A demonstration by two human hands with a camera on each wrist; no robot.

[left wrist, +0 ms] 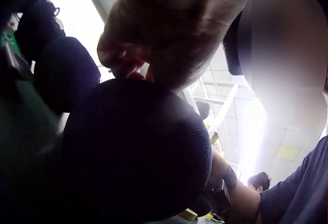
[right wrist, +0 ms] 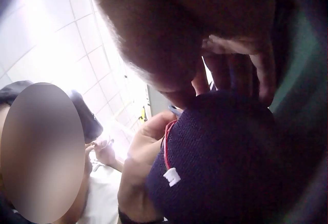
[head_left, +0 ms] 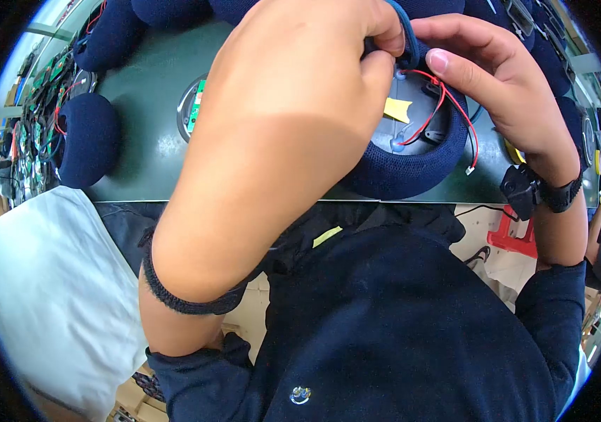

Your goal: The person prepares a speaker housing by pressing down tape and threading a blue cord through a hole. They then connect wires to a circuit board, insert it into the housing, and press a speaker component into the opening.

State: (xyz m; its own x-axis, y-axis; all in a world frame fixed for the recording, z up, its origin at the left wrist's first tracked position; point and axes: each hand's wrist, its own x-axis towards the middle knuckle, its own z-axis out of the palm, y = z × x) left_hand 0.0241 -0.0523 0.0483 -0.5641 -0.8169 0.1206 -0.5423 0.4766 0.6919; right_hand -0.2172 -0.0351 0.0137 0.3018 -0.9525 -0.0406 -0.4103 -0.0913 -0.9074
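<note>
We see left hand [head_left: 307, 70] pinching blue cord [head_left: 409, 34] at far rim of blue cover [head_left: 402, 174], right hand [head_left: 516, 93] gripping that rim between thumb and fingers; we mark the cover at near edge of green table [head_left: 144, 144], red wires [head_left: 443, 95] trailing over its side, yellow tape [head_left: 397, 110] inside

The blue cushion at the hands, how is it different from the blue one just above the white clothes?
The worked-on cushion lies hollow side up, a yellow piece showing; the side cushion shows mostly its rounded outside.
The right hand touches the worked-on cushion; no hand touches the side cushion.
Both are dark blue and fabric-covered.
</note>
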